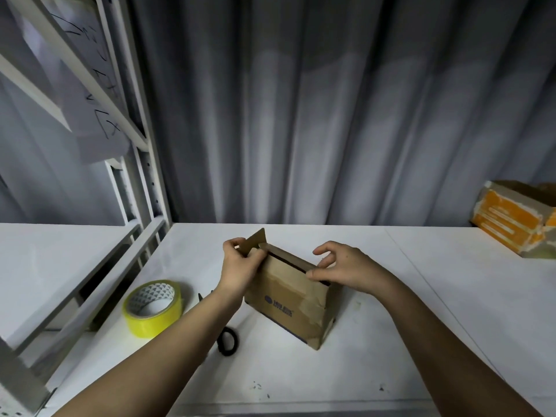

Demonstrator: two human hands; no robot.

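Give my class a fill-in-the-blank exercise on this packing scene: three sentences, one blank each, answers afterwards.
1. The left hand pinches a raised ____ of the cardboard box.
2. The roll of tape on the white table is ____ in colour.
3. Between the tape and the box lie black-handled ____.
Missing words: flap; yellow; scissors.
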